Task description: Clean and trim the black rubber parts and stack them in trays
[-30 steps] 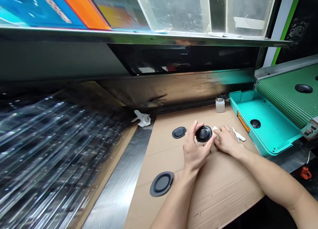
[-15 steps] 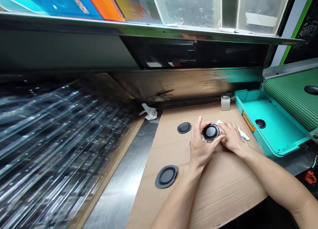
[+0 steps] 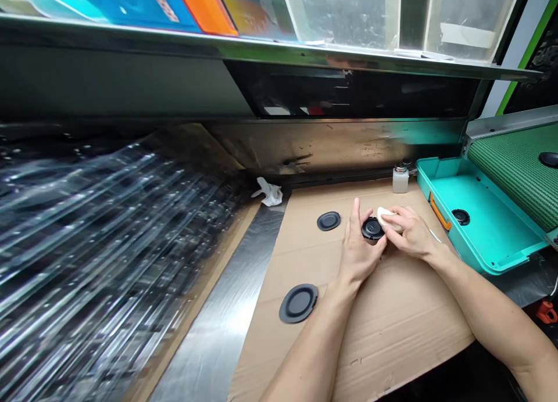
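Note:
Between thumb and fingers, my left hand (image 3: 361, 252) grips a round black plastic part (image 3: 371, 228) by its edge, just above the cardboard. A folded white cloth (image 3: 384, 217) is pinched in my right hand (image 3: 408, 230), and it meets the right side of that part. My right fingers hide some of the cloth. To the left lie a small oval black part (image 3: 328, 221) and a larger black disc (image 3: 299, 303), both flat on the cardboard sheet (image 3: 392, 344).
A turquoise tray (image 3: 492, 268) at right holds one round black part (image 3: 461, 217). Beside it runs a green conveyor belt (image 3: 518, 164). A small bottle (image 3: 400, 179) stands at the back. Crumpled white tissue (image 3: 269, 193) and stacked clear plastic trays (image 3: 108, 262) are left. A metal shelf (image 3: 288, 49) hangs above.
My right hand has brought the white cloth over the black part's right side. The part has tilted and lowered slightly in my left hand. The whole view has shifted a little.

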`<state>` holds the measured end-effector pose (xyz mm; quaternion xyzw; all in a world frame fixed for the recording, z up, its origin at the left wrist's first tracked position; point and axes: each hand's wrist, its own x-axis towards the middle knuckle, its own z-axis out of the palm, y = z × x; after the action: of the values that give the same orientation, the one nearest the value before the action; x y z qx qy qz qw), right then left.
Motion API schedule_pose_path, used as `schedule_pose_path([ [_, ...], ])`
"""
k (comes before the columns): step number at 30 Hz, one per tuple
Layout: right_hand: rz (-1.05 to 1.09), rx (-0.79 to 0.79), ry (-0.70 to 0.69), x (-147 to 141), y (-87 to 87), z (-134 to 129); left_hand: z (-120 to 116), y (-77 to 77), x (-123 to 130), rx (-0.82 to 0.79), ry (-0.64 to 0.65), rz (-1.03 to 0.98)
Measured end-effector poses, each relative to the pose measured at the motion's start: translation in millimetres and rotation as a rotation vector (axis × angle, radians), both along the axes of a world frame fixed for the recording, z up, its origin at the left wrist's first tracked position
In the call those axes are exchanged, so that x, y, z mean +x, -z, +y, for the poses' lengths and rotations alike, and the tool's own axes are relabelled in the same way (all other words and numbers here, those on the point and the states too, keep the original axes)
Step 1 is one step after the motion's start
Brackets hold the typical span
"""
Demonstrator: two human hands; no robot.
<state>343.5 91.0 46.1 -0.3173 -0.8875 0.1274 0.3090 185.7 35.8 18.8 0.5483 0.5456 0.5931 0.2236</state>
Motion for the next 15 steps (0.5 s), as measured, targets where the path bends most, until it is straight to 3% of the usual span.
schedule_pose_path([
  [5, -0.024, -0.002, -0.145, 2, -2.0, 4, 2, 2.6, -1, -0.015, 0.009, -0.091],
  [9, -0.023, -0.005, -0.070, 0, -4.3, 2, 5, 8.0, -1, -0.009, 0.030, -0.086],
  [13, -0.076, -0.003, -0.146, -3, -4.7, -1, 8, 11.4, 4, -0.023, 0.049, -0.063],
  [15, -0.079, 0.004, -0.065, -4, -3.7, -2, 10, 12.6, 6, -0.026, 0.067, -0.057],
])
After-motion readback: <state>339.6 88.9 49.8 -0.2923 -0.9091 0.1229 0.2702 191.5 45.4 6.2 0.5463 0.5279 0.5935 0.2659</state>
